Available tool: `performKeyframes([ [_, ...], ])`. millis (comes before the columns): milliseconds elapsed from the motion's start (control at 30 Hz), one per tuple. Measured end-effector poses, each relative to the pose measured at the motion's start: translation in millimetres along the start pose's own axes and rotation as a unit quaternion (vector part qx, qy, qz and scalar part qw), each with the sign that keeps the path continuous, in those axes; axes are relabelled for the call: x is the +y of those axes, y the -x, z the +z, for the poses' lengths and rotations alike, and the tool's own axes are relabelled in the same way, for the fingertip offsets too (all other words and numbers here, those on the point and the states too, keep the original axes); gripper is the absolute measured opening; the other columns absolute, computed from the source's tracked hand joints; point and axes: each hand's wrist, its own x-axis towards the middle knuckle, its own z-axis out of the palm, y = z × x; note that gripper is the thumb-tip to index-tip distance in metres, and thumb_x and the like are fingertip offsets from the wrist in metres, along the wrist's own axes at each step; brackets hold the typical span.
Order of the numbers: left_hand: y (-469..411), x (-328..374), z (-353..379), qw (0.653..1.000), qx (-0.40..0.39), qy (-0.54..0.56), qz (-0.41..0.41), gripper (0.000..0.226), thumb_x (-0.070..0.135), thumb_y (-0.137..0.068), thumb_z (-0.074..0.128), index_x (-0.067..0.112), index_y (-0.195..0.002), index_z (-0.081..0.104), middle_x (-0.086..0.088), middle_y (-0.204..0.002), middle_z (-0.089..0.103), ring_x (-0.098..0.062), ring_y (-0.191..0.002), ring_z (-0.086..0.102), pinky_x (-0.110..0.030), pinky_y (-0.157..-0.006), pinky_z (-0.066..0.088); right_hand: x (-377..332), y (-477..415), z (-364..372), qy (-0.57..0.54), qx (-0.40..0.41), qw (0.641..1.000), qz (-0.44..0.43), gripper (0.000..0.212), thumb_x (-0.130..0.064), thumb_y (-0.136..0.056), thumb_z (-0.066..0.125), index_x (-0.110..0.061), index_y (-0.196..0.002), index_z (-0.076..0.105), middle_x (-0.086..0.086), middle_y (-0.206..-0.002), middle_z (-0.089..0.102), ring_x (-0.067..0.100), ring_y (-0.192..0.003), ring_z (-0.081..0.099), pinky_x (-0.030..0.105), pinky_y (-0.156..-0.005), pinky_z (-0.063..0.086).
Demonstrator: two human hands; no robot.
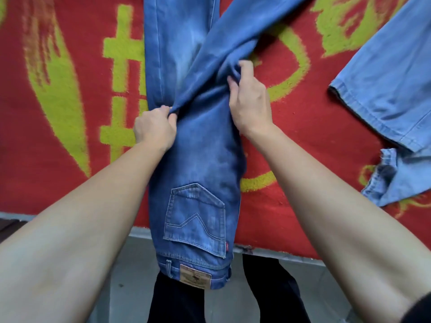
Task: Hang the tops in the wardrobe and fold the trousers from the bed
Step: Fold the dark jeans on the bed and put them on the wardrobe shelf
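Observation:
A pair of mid-blue jeans (pixel 200 159) lies lengthwise on the bed, back pocket up, with the waistband hanging over the near edge. One leg runs straight away from me; the other crosses over it toward the upper right. My left hand (pixel 155 128) pinches a fold of denim at the left edge of the thigh. My right hand (pixel 248 101) grips bunched cloth of the upper leg near the crotch seam. No tops or wardrobe are in view.
The bed carries a red blanket (pixel 303 141) with yellow-green patterns. A paler blue denim garment (pixel 391 89) lies at the right, part of it crumpled near the edge. The bed's grey front edge (pixel 279 252) runs across below, with my dark trouser legs and floor beneath.

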Motion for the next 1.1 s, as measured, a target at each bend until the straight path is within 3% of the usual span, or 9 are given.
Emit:
performKeyframes([
  [67, -6.5, -10.7, -3.1, 0.999, 0.034, 0.035, -0.009, 0.039, 0.038, -0.102, 0.038, 0.011, -0.096, 0.065, -0.025, -0.102, 0.067, -0.047, -0.095, 0.060, -0.045, -0.075, 0.042, 11.4, -6.2, -0.5, 0.049, 0.005, 0.998, -0.034, 0.041, -0.029, -0.103, 0.039, -0.016, -0.142, 0.042, 0.014, -0.120, 0.061, 0.042, -0.098, 0.061, 0.046, -0.077, 0.046],
  [200, -12.0, -20.3, -7.4, 0.997, 0.047, 0.056, 0.027, 0.053, 0.042, -0.104, 0.030, 0.009, -0.088, 0.068, -0.025, -0.097, 0.068, -0.048, -0.090, 0.060, -0.044, -0.072, 0.041, 26.4, -5.6, 15.7, 0.170, -0.021, 0.980, 0.105, 0.047, -0.020, -0.100, 0.043, -0.017, -0.146, 0.035, 0.016, -0.124, 0.047, 0.039, -0.109, 0.055, 0.045, -0.083, 0.041],
  [333, -11.5, -20.2, -16.6, 0.997, 0.019, 0.071, 0.015, 0.066, 0.063, -0.098, 0.022, 0.018, -0.079, 0.067, -0.017, -0.086, 0.069, -0.039, -0.080, 0.060, -0.036, -0.064, 0.034, -7.6, -21.8, 18.7, 0.058, 0.064, 0.970, 0.227, 0.069, -0.022, -0.084, 0.054, -0.012, -0.149, 0.032, 0.012, -0.139, 0.040, 0.033, -0.126, 0.042, 0.041, -0.106, 0.031],
  [467, -32.9, -5.0, -35.1, 0.996, 0.042, 0.074, 0.041, 0.071, 0.086, -0.079, 0.032, 0.025, -0.102, 0.062, -0.005, -0.097, 0.067, -0.033, -0.092, 0.064, -0.036, -0.067, 0.042, -21.6, -75.5, -6.3, -0.017, 0.104, 0.953, 0.285, 0.054, -0.035, -0.096, 0.045, -0.016, -0.147, 0.042, 0.010, -0.149, 0.040, 0.030, -0.137, 0.034, 0.038, -0.112, 0.024],
  [600, -65.8, 24.4, -56.5, 0.979, 0.053, 0.161, 0.112, 0.057, 0.063, -0.081, 0.060, 0.026, -0.125, 0.056, 0.000, -0.114, 0.065, -0.026, -0.108, 0.061, -0.040, -0.083, 0.050, -36.8, -137.3, -29.4, -0.234, 0.107, 0.901, 0.350, 0.064, -0.055, -0.097, 0.044, -0.008, -0.139, 0.052, 0.009, -0.140, 0.054, 0.026, -0.128, 0.050, 0.035, -0.109, 0.037],
  [833, -91.5, 39.1, -73.9, 0.928, 0.072, 0.352, 0.103, 0.020, 0.044, -0.086, 0.064, 0.026, -0.093, 0.069, -0.002, -0.084, 0.068, -0.029, -0.085, 0.061, -0.037, -0.073, 0.046, -33.6, -192.5, -53.8, -0.476, 0.202, 0.774, 0.366, 0.033, -0.021, -0.090, 0.069, -0.002, -0.115, 0.061, 0.015, -0.104, 0.073, 0.032, -0.089, 0.072, 0.050, -0.083, 0.059],
  [967, -102.2, 11.7, -67.8, 0.903, 0.067, 0.415, 0.090, 0.013, 0.026, -0.091, 0.061, 0.014, -0.094, 0.065, -0.005, -0.089, 0.063, -0.024, -0.083, 0.058, -0.037, -0.077, 0.043, -61.4, -228.4, -58.8, -0.323, 0.233, 0.880, 0.258, 0.034, -0.017, -0.096, 0.051, -0.013, -0.129, 0.054, 0.003, -0.117, 0.066, 0.016, -0.099, 0.065, 0.031, -0.090, 0.054],
  [1033, -108.6, 1.0, -64.3, 0.886, 0.047, 0.457, 0.059, 0.011, 0.026, -0.093, 0.060, 0.016, -0.088, 0.062, 0.001, -0.079, 0.061, -0.017, -0.072, 0.052, -0.035, -0.072, 0.041, -89.9, -249.0, -49.5, -0.186, 0.196, 0.943, 0.195, 0.011, -0.019, -0.100, 0.043, -0.022, -0.105, 0.053, -0.004, -0.105, 0.057, 0.010, -0.091, 0.051, 0.021, -0.083, 0.044],
  [1100, -115.1, -7.6, -60.5, 0.872, 0.031, 0.488, 0.024, 0.013, 0.027, -0.093, 0.059, 0.022, -0.081, 0.056, 0.005, -0.070, 0.056, -0.014, -0.063, 0.047, -0.036, -0.065, 0.039, -120.5, -268.1, -34.3, -0.062, 0.101, 0.985, 0.123, 0.023, -0.024, -0.101, 0.042, -0.031, -0.081, 0.049, -0.016, -0.097, 0.053, 0.003, -0.087, 0.042, 0.012, -0.077, 0.029],
])
